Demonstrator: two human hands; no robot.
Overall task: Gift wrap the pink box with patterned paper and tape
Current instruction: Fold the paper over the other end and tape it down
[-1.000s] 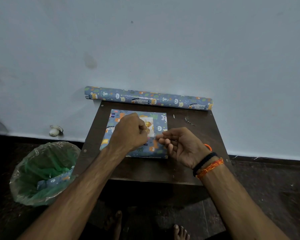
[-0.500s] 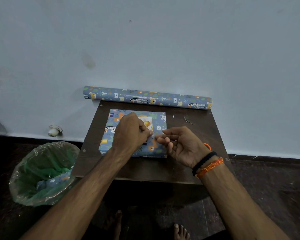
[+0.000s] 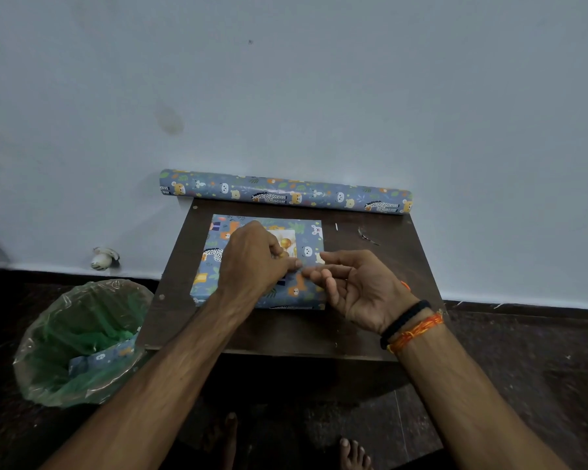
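The box (image 3: 306,232), wrapped in blue animal-print paper, lies flat on the small dark table (image 3: 370,266). A pale label with gold balloons (image 3: 286,240) shows on its top. My left hand (image 3: 252,259) hovers over the box with its fingers curled, and thumb and forefinger pinch a small clear strip that is hard to make out. My right hand (image 3: 357,290) is palm up beside the box's right edge. Its fingers are loosely bent and their tips almost meet the left hand's fingertips.
The roll of matching wrapping paper (image 3: 286,193) lies along the wall at the table's back edge. A bin lined with a green bag (image 3: 78,340), with paper scraps inside, stands on the floor to the left. Small scraps (image 3: 367,236) lie at the table's back right. My bare feet (image 3: 353,452) are below the table.
My left hand has slid a little towards me and to the right over the box, and its fingertips now nearly meet those of my right hand, which has hardly moved.
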